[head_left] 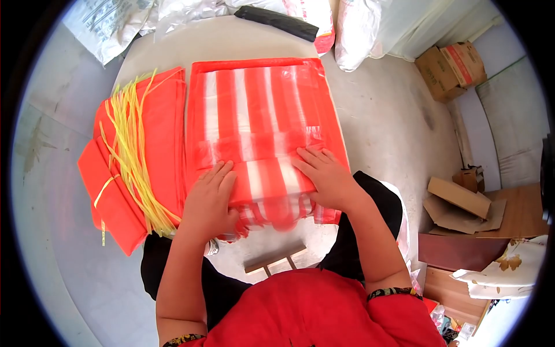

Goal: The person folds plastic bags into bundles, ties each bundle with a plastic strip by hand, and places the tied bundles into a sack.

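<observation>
A red-and-white striped plastic bag lies spread on a red plastic layer on the table in front of me. Its near part is folded over, and crumpled handle-like ends hang at the near edge. My left hand rests on the left side of the fold, fingers stretched out. Flat on the right side of the fold lies my right hand, fingers extended. Neither hand grasps anything. To the left, yellow strips lie across stacked red sheets, beside a folded red bundle tied with a yellow strip.
A long black package lies at the far edge of the table, near white plastic sacks. Cardboard boxes stand at the far right. An opened carton sits on brown furniture at right. A wooden stool shows below.
</observation>
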Motion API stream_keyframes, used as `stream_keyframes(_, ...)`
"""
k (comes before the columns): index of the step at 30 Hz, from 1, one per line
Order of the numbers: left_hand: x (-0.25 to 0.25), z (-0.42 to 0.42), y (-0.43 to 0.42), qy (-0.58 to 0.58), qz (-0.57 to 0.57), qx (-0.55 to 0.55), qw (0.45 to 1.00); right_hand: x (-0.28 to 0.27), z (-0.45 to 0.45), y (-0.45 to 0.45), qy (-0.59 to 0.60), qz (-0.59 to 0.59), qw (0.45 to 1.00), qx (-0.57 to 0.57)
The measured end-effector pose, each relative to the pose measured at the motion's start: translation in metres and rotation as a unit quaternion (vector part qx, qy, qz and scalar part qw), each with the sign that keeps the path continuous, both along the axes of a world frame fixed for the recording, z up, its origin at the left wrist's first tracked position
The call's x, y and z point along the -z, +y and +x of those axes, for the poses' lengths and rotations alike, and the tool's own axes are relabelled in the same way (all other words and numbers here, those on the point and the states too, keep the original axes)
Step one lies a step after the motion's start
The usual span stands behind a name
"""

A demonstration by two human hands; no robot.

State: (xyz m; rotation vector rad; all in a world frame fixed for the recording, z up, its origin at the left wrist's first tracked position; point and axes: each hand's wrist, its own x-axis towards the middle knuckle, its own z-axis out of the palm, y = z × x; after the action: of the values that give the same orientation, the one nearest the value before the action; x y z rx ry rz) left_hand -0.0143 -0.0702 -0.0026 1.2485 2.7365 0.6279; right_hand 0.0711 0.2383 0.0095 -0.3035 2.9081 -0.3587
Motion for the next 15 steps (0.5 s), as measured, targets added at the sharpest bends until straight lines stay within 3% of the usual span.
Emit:
stream_keyframes(8,-0.005,-0.007,-0.017,0.076,0.016,-0.004,0.997,-0.020,0.006,0.002,-0.053,-0.021,0.998,0.029)
stream_keyframes(11,-0.019,-0.007,-0.030,-0.074,0.041,-0.029,0.996,-0.038,0.008,0.011,-0.079,-0.074,0.994,0.021)
stream_keyframes(14,-0.034,-0.009,-0.032,-0.198,0.051,-0.146,0.968,-0.062,0.000,0.022,-0.180,-0.145,0.967,0.105)
stream_keyframes(15,-0.030,-0.012,-0.029,-0.142,0.108,-0.162,0.971,-0.062,-0.001,0.024,-0.164,-0.238,0.944,0.161)
